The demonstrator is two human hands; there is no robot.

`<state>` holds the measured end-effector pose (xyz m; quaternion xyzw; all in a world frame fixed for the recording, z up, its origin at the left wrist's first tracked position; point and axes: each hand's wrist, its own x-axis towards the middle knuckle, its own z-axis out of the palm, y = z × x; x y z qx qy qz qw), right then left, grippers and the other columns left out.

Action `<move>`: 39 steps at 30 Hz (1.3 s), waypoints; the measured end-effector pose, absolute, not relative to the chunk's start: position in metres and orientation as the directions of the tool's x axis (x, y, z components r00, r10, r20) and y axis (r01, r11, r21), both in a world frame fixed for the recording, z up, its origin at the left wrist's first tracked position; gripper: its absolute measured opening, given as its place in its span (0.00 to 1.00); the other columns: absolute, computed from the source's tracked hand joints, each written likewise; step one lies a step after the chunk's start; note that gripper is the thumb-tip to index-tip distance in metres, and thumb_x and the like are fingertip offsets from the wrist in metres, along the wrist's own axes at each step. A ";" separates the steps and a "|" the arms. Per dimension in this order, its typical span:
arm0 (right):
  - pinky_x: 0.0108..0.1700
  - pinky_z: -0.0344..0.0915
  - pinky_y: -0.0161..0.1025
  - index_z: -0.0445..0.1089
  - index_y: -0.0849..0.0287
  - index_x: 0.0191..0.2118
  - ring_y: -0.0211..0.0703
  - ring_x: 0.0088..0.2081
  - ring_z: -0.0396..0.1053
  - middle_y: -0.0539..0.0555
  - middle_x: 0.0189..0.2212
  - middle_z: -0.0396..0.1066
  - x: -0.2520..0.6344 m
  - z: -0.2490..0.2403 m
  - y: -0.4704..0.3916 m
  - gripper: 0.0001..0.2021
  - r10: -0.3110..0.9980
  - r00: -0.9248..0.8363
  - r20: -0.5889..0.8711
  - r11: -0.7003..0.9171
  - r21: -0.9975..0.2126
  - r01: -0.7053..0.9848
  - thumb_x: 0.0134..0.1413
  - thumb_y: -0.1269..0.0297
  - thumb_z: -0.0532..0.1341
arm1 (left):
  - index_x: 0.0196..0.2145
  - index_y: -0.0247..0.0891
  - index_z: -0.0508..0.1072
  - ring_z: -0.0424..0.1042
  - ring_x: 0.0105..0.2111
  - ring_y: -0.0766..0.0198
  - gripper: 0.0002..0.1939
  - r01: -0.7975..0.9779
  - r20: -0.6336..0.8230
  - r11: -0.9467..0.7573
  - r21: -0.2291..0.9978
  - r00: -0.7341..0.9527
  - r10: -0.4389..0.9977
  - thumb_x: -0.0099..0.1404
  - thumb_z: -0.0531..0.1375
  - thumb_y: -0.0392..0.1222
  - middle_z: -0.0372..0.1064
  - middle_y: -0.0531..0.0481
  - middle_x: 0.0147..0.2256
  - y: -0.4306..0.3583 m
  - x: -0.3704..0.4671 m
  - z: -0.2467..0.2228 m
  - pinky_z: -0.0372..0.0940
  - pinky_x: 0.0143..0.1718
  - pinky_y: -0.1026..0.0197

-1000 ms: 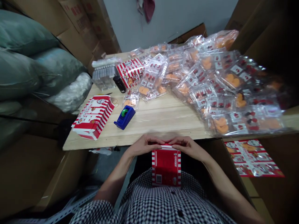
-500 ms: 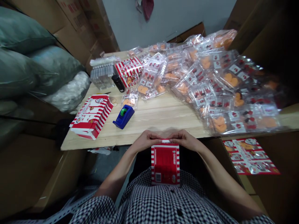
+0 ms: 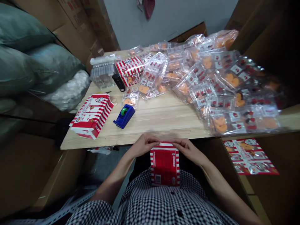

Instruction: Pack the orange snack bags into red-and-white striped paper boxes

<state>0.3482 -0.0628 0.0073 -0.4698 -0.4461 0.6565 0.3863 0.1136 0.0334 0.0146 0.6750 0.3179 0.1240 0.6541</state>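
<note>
both hands pinch top flap of red striped carton (image 3: pixel 165 165), long axis toward chest; left hand (image 3: pixel 142 145) and right hand (image 3: pixel 188 149) equally near, flanking it.

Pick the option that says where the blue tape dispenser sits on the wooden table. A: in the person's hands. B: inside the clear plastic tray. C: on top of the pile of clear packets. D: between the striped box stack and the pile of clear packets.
D: the blue tape dispenser stands on bare wood, right of the striped box stack and left of the pile of clear packets.
</note>
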 end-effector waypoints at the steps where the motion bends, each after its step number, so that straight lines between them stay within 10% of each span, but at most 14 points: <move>1: 0.60 0.66 0.54 0.75 0.48 0.54 0.53 0.55 0.73 0.54 0.52 0.77 0.348 0.008 -0.066 0.18 0.933 -0.257 -0.252 -0.279 -0.958 -0.071 0.63 0.50 0.62 | 0.49 0.38 0.80 0.78 0.44 0.54 0.16 0.256 -0.230 0.043 0.966 0.767 0.599 0.67 0.62 0.46 0.80 0.44 0.44 0.031 0.113 0.016 0.70 0.46 0.57; 10: 0.69 0.51 0.62 0.68 0.43 0.61 0.53 0.65 0.61 0.52 0.62 0.68 0.355 0.012 -0.075 0.19 0.954 -0.272 -0.125 -0.093 -0.987 0.127 0.67 0.55 0.59 | 0.59 0.48 0.72 0.69 0.60 0.55 0.19 0.153 -0.127 -0.007 0.988 0.846 0.518 0.73 0.56 0.43 0.70 0.47 0.60 0.024 0.094 0.034 0.60 0.63 0.50; 27: 0.68 0.53 0.57 0.71 0.45 0.59 0.52 0.67 0.59 0.52 0.60 0.71 0.357 0.013 -0.073 0.18 0.945 -0.287 -0.159 -0.112 -0.978 0.173 0.67 0.54 0.59 | 0.45 0.37 0.81 0.79 0.41 0.59 0.16 0.204 -0.346 0.311 0.928 0.782 0.518 0.62 0.67 0.47 0.81 0.43 0.42 0.041 0.095 0.023 0.69 0.48 0.57; 39: 0.68 0.53 0.59 0.72 0.43 0.58 0.53 0.65 0.63 0.52 0.60 0.71 0.351 0.013 -0.078 0.17 0.958 -0.251 -0.138 -0.103 -0.984 0.146 0.67 0.52 0.59 | 0.49 0.41 0.80 0.78 0.48 0.54 0.14 0.237 -0.193 0.001 0.972 0.787 0.586 0.68 0.61 0.44 0.79 0.44 0.47 0.029 0.090 0.033 0.70 0.53 0.52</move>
